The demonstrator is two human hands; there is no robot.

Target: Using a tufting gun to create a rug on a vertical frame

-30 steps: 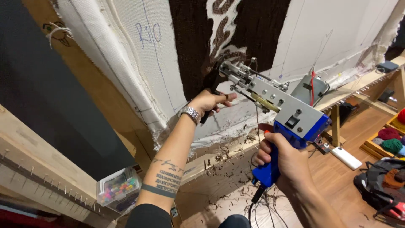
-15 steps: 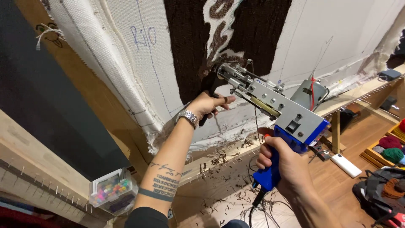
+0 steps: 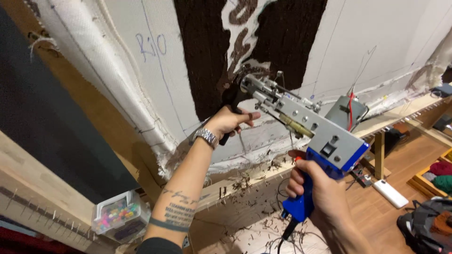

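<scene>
Tufting gun (image 3: 306, 124): a grey metal tool with a blue body and blue handle, running from the centre of the frame down to the lower right; its front end presses against the cloth at the lower edge of the dark brown patch.
Left hand (image 3: 229, 121): centre of the frame, fingers wrapped tight around the black front grip (image 3: 231, 96) of the tufting gun; thumb laid across the front. A silver wristwatch (image 3: 205, 137) sits on the wrist, and the forearm reaching up from the bottom bears dark tattoos.
Right hand (image 3: 316, 188): lower right, fingers clamped around the blue handle (image 3: 301, 202) at the rear of the tufting gun. A black cord (image 3: 284, 232) hangs from the bottom of that handle.
Cloth (image 3: 117, 61): off-white fabric stretched over the upper part of the frame, marked with thin blue pen lines; its rough edge is folded along the left side.
Brown patch (image 3: 202, 56): dark brown pile filling the upper centre of the cloth, with a pale strip carrying brown squiggles through its middle.
Wooden frame (image 3: 254, 176): light wood bar under the cloth, crossing the lower half, littered with short brown yarn clippings.
Plastic box (image 3: 117, 217): clear, lower left, full of small coloured bits, resting on the wood.
Floor (image 3: 391, 164): brown boards on the right, with a white flat block (image 3: 390, 193) lying there and balls of red and green yarn (image 3: 440, 174) in a tray at the right edge.
</scene>
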